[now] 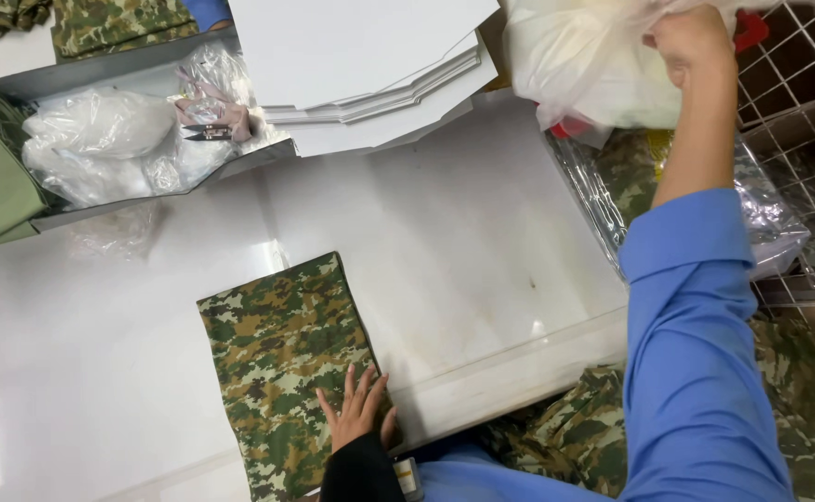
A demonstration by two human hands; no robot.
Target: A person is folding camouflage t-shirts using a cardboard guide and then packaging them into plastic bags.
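Left hand (356,409) lies flat, fingers spread, open on the folded camouflage garment (282,363), which sits near the front edge of the white tabletop (454,242). Right hand (691,42) is up high at the far right, closed around a white plastic bag (579,65) above the wire basket (798,93). A stack of white cardboard sheets (361,65) rests at the back, and 1 small pair of thread snips (208,135) lies in the grey tray (101,74).

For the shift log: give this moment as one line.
left hand: flat on folded camouflage cloth | right hand: gripping white plastic bag | surface: white table
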